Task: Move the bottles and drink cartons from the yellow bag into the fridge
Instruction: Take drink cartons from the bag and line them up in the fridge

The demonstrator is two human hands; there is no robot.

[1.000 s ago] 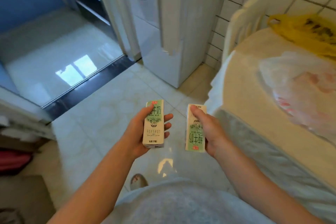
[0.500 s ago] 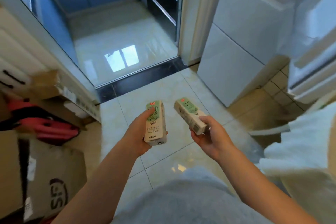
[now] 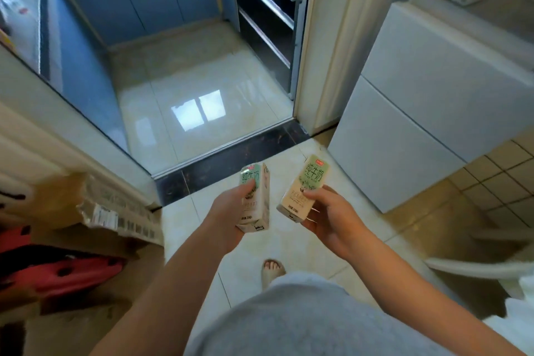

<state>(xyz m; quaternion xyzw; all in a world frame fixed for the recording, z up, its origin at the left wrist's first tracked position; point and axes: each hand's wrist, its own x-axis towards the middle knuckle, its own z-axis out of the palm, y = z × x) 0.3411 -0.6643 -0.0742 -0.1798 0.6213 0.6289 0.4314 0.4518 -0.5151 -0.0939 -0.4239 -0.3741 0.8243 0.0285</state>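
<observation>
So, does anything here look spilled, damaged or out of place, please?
Nothing looks spilled or damaged. The left hand grips an upright carton, the right hand a tilted carton; the fridge looks shut.

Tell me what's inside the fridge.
Of the fridge only the white outside shows; its doors are closed, hiding the inside. The left hand holds the left carton, the right hand the right carton.
</observation>
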